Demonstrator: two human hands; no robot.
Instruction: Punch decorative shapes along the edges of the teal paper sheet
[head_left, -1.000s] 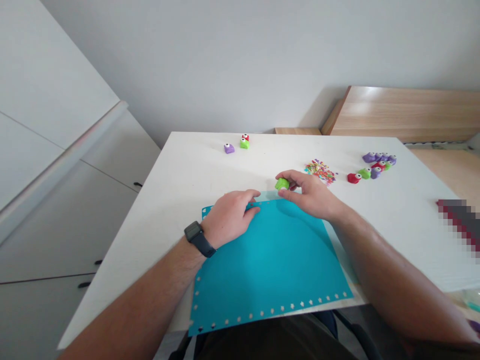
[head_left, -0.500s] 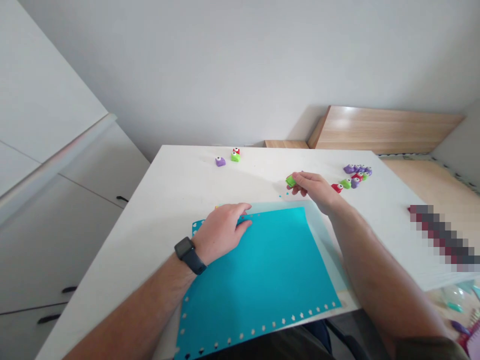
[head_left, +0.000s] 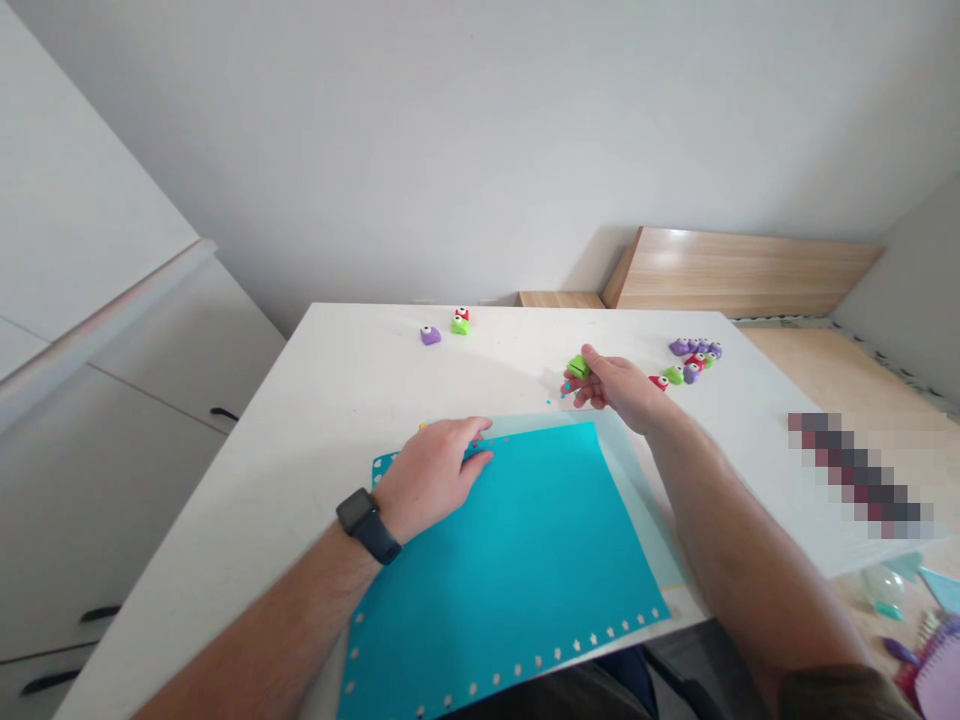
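A teal paper sheet (head_left: pixel 517 550) with small shapes punched along its edges lies on the white table (head_left: pixel 352 390). My left hand (head_left: pixel 431 475), a dark watch on its wrist, rests flat with fingers stretched on the sheet's far left corner. My right hand (head_left: pixel 619 390) is raised beyond the sheet's far edge, fingers pinched on a small green paper punch (head_left: pixel 578 366). Tiny teal bits lie on the table just under it.
A purple punch (head_left: pixel 430 336) and a green and red pair (head_left: pixel 460 322) sit at the table's far left. A cluster of purple, red and green punches (head_left: pixel 691 360) lies at the far right. White cabinets stand left, a wooden bed frame (head_left: pixel 735 272) behind.
My right hand has lifted the green punch off the sheet's far edge and carried it away to the right. The left hand stays on the sheet. The view has tilted upward.
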